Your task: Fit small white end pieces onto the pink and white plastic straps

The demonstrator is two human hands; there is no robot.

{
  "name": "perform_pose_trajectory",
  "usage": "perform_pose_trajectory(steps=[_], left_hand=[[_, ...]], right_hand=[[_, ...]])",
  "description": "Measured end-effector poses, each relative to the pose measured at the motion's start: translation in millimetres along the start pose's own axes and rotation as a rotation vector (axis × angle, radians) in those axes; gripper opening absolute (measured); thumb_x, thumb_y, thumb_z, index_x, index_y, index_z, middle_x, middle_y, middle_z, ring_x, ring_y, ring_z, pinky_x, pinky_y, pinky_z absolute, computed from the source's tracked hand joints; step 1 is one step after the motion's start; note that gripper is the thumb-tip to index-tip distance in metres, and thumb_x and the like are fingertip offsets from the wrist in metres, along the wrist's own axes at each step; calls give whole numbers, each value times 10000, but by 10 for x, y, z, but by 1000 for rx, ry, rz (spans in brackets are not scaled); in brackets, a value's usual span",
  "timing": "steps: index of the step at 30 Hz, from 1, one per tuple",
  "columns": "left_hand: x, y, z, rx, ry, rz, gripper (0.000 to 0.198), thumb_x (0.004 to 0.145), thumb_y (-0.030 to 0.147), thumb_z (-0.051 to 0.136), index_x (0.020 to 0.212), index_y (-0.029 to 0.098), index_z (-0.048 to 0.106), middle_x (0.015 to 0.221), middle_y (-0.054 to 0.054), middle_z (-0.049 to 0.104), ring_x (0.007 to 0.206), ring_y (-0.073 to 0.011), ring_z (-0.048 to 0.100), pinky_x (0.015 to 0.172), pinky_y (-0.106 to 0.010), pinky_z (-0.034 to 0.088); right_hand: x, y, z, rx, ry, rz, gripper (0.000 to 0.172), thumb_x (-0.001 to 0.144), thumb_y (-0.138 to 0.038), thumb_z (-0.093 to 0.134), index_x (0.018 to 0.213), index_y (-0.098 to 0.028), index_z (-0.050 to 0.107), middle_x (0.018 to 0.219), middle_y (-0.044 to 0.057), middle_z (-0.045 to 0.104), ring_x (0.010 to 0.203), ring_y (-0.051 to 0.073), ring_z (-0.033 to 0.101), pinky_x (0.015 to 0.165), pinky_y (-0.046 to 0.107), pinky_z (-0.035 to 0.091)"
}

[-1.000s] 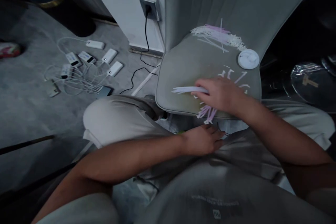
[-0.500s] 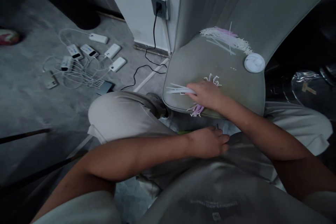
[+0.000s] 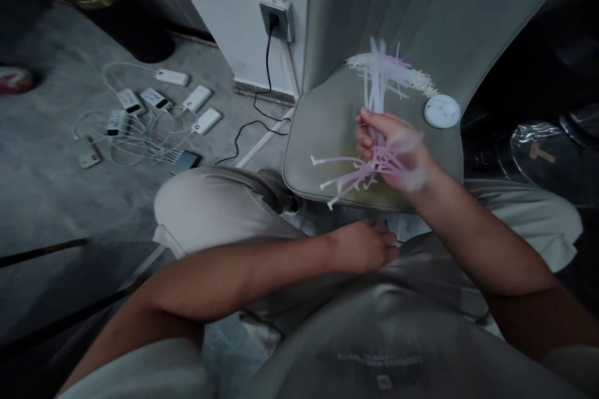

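My right hand (image 3: 393, 143) is closed around a bunch of thin pale stems (image 3: 375, 90) above the chair seat. Their stalks point away from me, and pink ends with white tips fan out toward me below the fist, partly blurred by motion. My left hand (image 3: 365, 246) rests low by my lap, fingers curled; what they hold, if anything, is hidden. On the seat behind the bunch lies a pile of similar white and pink stems (image 3: 418, 81). A round white dish (image 3: 442, 111) stands at the pile's right end.
The grey padded chair (image 3: 318, 131) is between my knees. On the floor at left lie several white power banks (image 3: 197, 98) with tangled white cables (image 3: 140, 143). A black cord (image 3: 267, 62) runs from a wall socket (image 3: 277, 20). A dark bin (image 3: 126, 19) stands behind.
My right hand has lifted the stems off the front of the seat and turned them from pointing left to pointing away from me. My left hand has barely moved.
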State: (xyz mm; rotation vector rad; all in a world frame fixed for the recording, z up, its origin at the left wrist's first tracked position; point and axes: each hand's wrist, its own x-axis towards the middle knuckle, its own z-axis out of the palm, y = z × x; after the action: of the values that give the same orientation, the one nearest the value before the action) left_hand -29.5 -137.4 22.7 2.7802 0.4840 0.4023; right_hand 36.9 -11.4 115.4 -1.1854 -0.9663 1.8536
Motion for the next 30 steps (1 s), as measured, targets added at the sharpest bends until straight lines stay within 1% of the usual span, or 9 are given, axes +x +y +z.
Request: perform_pose_trajectory(steps=[5, 11, 14, 17, 21, 23, 25, 27, 30], left_hand=[[-16, 24, 31, 10, 12, -2, 110, 911, 209, 525, 863, 166, 614, 901, -71, 656, 848, -209, 603, 670, -330, 433], [-78, 166, -302, -18, 125, 92, 345, 994, 363, 368, 862, 192, 637, 802, -47, 654, 716, -173, 591, 570, -324, 391], [-227, 128, -593, -49, 377, 77, 421, 957, 507, 399, 783, 212, 644, 673, -27, 627, 583, -144, 541, 516, -321, 344], [-431, -54, -800, -115, 645, -130, 412, 937, 437, 461, 595, 215, 512, 551, -3, 541, 548, -142, 512, 521, -316, 358], [-591, -337, -789, -442, 1023, -870, 283, 934, 454, 486, 861, 199, 585, 856, -49, 651, 828, -166, 619, 766, -329, 494], [-594, -400, -701, -646, 948, -992, 432, 886, 554, 527, 1126, 198, 580, 1117, -91, 669, 1057, -219, 631, 932, -399, 492], [-560, -394, -614, -716, 723, -941, 555, 857, 592, 548, 1233, 184, 558, 1279, -125, 621, 1217, -269, 569, 1052, -461, 428], [-512, -346, -556, -650, 572, -809, 622, 845, 585, 579, 1296, 160, 527, 1343, -148, 578, 1267, -282, 532, 1087, -465, 402], [-453, -281, -531, -407, 524, -702, 720, 785, 552, 678, 1345, 143, 483, 1381, -167, 537, 1291, -293, 499, 1099, -450, 388]], right_hand=[[1, 203, 245, 203, 90, 265, 260, 924, -223, 444, 670, -192, 484, 499, -62, 418, 417, 68, 339, 430, 204, 278], [-52, 251, 224, 231, 238, 205, 222, 920, -242, 415, 713, -203, 483, 528, -55, 451, 432, 90, 367, 439, 224, 286], [-140, 221, 96, 229, 299, 121, 192, 911, -268, 404, 752, -216, 499, 575, -39, 495, 472, 120, 410, 498, 258, 369], [-255, 227, -33, 239, 342, 80, 194, 901, -286, 391, 730, -225, 461, 559, -42, 448, 451, 124, 376, 491, 264, 368], [-355, 269, -128, 296, 331, 63, 147, 863, -282, 434, 728, -233, 403, 581, -45, 400, 475, 117, 377, 506, 252, 381], [-377, 273, -123, 326, 296, 44, 151, 863, -286, 447, 733, -236, 390, 603, -40, 401, 502, 120, 389, 521, 254, 393], [-388, 268, -88, 373, 261, 33, 172, 877, -296, 443, 728, -233, 386, 617, -38, 403, 515, 119, 394, 540, 256, 405], [-388, 277, -43, 400, 243, 18, 191, 891, -304, 424, 721, -230, 381, 621, -39, 401, 519, 115, 400, 565, 259, 416], [-359, 351, -4, 209, 232, -68, 218, 898, -324, 351, 699, -234, 341, 603, -34, 386, 535, 128, 429, 626, 287, 453]])
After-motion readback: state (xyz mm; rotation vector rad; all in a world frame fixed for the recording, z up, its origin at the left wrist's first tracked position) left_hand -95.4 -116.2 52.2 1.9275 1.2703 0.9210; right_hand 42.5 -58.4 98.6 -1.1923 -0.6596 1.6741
